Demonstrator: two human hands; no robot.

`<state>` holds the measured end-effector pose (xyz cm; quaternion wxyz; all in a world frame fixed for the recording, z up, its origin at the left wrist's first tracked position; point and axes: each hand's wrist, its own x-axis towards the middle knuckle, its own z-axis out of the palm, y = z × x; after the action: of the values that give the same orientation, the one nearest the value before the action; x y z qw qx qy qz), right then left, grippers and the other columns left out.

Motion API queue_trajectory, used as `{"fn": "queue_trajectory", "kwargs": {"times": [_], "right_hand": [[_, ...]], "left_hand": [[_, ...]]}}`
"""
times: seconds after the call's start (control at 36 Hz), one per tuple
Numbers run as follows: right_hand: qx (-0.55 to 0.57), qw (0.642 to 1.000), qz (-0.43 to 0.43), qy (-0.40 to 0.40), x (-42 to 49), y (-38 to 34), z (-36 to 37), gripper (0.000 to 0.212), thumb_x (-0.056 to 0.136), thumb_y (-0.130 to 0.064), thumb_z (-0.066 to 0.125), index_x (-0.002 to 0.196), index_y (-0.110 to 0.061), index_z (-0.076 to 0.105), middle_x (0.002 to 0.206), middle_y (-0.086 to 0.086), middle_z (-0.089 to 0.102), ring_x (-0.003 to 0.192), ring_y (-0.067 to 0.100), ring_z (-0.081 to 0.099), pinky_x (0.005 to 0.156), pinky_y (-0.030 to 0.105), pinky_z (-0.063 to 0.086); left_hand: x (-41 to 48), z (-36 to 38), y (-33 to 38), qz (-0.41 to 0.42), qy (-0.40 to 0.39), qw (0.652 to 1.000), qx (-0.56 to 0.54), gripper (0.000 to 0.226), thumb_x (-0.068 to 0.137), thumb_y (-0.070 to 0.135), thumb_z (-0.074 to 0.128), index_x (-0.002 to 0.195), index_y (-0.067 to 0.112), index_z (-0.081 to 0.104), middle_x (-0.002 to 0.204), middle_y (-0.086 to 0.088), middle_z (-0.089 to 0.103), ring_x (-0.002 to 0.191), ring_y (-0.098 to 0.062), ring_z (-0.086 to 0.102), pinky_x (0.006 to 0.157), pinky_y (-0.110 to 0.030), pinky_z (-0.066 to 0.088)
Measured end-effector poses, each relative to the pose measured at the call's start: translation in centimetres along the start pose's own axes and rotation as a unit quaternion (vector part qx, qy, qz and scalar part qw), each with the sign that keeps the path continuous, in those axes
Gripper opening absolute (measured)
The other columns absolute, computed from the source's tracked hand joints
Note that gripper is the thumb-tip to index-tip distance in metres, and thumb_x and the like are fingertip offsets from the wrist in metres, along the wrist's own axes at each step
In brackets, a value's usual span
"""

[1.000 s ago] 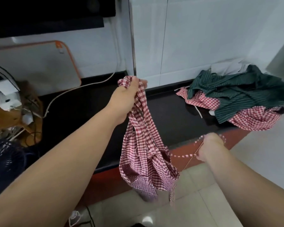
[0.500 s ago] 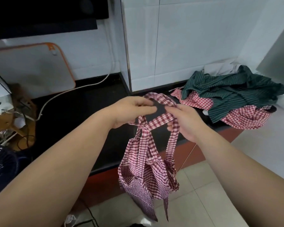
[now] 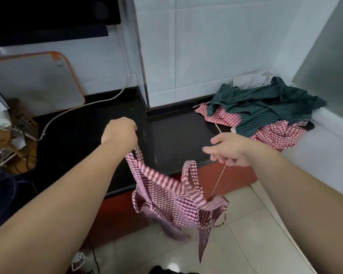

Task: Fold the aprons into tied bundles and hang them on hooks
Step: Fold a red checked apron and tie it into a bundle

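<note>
A red-and-white checked apron [image 3: 172,204] hangs bunched in the air in front of the black counter [image 3: 166,139]. My left hand [image 3: 120,133] grips one of its straps from above, fingers curled round it. My right hand [image 3: 229,150] is off to the right, pinching a thin tie string that runs taut down to the apron; its other fingers are spread. A second strap loop stands up between my hands, held by neither. No hook is in view.
A pile of aprons [image 3: 265,113], green striped over red checked, lies on the counter at the right. A white board with an orange rim [image 3: 38,82] leans on the wall at left. A white cable [image 3: 83,105] crosses the counter. Cluttered items [image 3: 4,131] stand far left.
My hands, close together on the strap loop half a second ago, have moved apart. The right hand let go of the loop and now pulls a string; the apron hangs lower and spread wider.
</note>
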<state>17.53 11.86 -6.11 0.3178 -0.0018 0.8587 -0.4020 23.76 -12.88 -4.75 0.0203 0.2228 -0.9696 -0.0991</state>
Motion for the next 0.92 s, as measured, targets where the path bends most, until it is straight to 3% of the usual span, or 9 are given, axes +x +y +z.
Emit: {"fn": "queue_trajectory", "kwargs": {"times": [0.11,0.25,0.33,0.44,0.56,0.64,0.78,0.83,0.92], "right_hand": [[-0.088,0.994,-0.002,-0.061,-0.5,1.2,2.2,0.058,0.09,-0.048,0.057,0.131,-0.008,0.048,0.099,0.003,0.056,0.07,0.015,0.039,0.061,0.025,0.042],[0.02,0.999,0.013,-0.043,0.3,2.8,5.9,0.045,0.092,-0.046,0.054,0.113,-0.006,0.054,0.085,0.005,0.052,0.07,0.017,0.043,0.065,0.03,0.046],[0.057,0.998,0.022,0.002,0.4,3.8,7.3,0.057,0.093,-0.045,0.052,0.132,-0.003,0.045,0.113,0.01,0.055,0.095,0.024,0.053,0.084,0.038,0.051],[0.11,0.991,0.072,0.024,0.9,5.2,8.2,0.066,0.095,-0.046,0.047,0.145,-0.005,0.031,0.147,0.014,0.038,0.131,0.035,0.04,0.106,0.046,0.037],[0.196,0.963,0.177,-0.058,0.7,5.7,10.1,0.068,0.096,-0.054,0.042,0.145,-0.01,0.028,0.14,0.022,0.042,0.125,0.039,0.044,0.099,0.048,0.04],[0.287,0.925,0.214,-0.13,1.4,6.1,12.2,0.07,0.09,-0.056,0.051,0.142,-0.013,0.033,0.134,0.022,0.049,0.115,0.039,0.053,0.097,0.048,0.043],[0.436,0.887,0.147,-0.05,2.8,4.8,14.2,0.079,0.091,-0.017,0.063,0.15,-0.033,0.014,0.092,0.013,0.067,0.083,0.028,0.066,0.079,0.04,0.053],[0.4,0.907,0.112,-0.071,3.0,4.0,14.6,0.066,0.092,-0.01,0.059,0.146,-0.032,0.028,0.093,0.011,0.069,0.062,0.019,0.056,0.058,0.033,0.042],[0.346,0.931,0.082,-0.084,3.1,3.3,15.0,0.035,0.093,0.005,0.047,0.125,-0.009,0.055,0.102,0.014,0.066,0.078,0.022,0.063,0.066,0.033,0.05]], "left_hand": [[-2.0,-0.1,2.2,0.083,0.045,0.99,-0.105,0.042,0.092,0.0,0.043,0.122,0.019,0.066,0.125,-0.005,0.063,0.113,-0.025,0.058,0.093,-0.032,0.047],[-3.3,-0.2,3.8,0.097,0.06,0.985,-0.127,0.03,0.1,0.017,0.036,0.11,0.01,0.063,0.106,-0.007,0.065,0.094,-0.024,0.058,0.073,-0.03,0.042],[-3.8,-0.3,3.6,0.083,0.057,0.98,-0.169,0.029,0.1,0.019,0.035,0.099,0.006,0.061,0.093,-0.004,0.062,0.083,-0.019,0.054,0.069,-0.028,0.037],[-4.9,-0.7,3.3,0.042,0.057,0.951,-0.302,0.028,0.1,0.019,0.037,0.099,0.017,0.064,0.087,0.005,0.061,0.074,-0.011,0.052,0.06,-0.02,0.04],[-5.3,-1.7,2.7,-0.003,0.046,0.879,-0.474,0.029,0.096,0.013,0.043,0.083,0.02,0.068,0.059,0.011,0.06,0.059,-0.008,0.049,0.061,-0.023,0.04],[-6.1,-2.7,2.4,0.014,0.031,0.853,-0.52,0.028,0.097,0.009,0.044,0.087,0.017,0.068,0.062,0.008,0.062,0.049,-0.004,0.044,0.05,-0.017,0.036],[-6.6,-3.6,1.3,0.026,-0.003,0.805,-0.593,0.026,0.097,0.003,0.044,0.101,0.016,0.067,0.072,0.003,0.068,0.048,-0.007,0.036,0.042,-0.015,0.032],[-6.7,-3.6,1.1,0.03,-0.012,0.799,-0.601,0.026,0.096,0.003,0.045,0.104,0.015,0.067,0.075,0.002,0.069,0.047,-0.008,0.035,0.041,-0.016,0.03],[-6.7,-3.4,0.7,0.036,-0.004,0.801,-0.597,0.026,0.095,0.001,0.047,0.103,0.016,0.067,0.078,0.002,0.07,0.046,-0.008,0.035,0.041,-0.016,0.03]]}}
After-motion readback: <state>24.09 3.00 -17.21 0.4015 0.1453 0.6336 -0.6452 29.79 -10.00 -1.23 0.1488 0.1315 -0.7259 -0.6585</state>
